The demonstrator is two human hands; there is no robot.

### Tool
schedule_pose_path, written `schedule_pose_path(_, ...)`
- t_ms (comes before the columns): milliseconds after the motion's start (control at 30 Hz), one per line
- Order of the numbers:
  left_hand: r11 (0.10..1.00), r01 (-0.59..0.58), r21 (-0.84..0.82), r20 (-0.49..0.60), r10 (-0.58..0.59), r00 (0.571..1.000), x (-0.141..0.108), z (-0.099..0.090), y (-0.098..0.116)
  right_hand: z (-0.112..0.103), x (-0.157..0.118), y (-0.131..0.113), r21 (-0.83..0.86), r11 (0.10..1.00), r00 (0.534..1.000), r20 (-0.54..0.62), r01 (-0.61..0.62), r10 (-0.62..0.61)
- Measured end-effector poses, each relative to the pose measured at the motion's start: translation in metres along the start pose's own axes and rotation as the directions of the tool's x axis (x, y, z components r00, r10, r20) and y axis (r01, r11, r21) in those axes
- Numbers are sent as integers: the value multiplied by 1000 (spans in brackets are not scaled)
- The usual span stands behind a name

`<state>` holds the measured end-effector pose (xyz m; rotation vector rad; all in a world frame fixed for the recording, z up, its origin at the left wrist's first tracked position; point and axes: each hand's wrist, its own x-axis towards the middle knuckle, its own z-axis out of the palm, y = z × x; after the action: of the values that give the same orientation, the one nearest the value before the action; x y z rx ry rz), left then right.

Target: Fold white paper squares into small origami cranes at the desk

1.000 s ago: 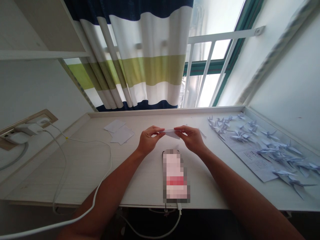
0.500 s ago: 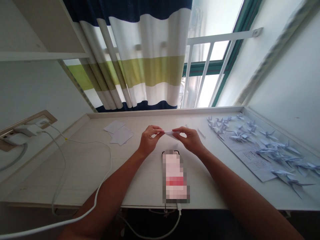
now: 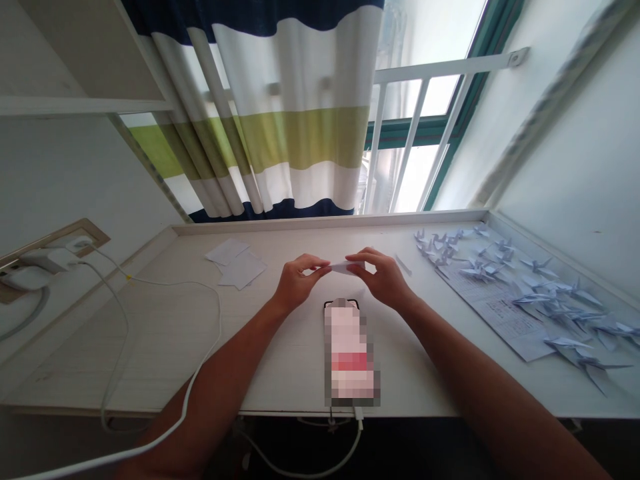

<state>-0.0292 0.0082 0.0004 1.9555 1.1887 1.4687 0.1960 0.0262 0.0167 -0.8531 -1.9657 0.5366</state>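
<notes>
White paper (image 3: 341, 269) between both hands (image 3: 297, 281) (image 3: 385, 277)

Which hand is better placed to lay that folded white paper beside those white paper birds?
Right hand, probably: it's nearer the white paper birds, though both it and the left hand pinch the folded white paper.

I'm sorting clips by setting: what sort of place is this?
Probably a room in a home: a white desk by a window, a striped curtain, and a wall socket with plugs at the left.
</notes>
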Motion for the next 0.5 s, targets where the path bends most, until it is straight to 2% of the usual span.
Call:
schedule_pose_path(267, 991, -75, 107, 52, 69, 996, 3, -3, 3, 1, 0, -1, -59, 998, 999, 6, 35, -34)
schedule_pose_path(500, 981, -60, 185, 91, 43, 995, 2, -6, -3, 2, 1, 4, -85, 996, 999, 14, 41, -40)
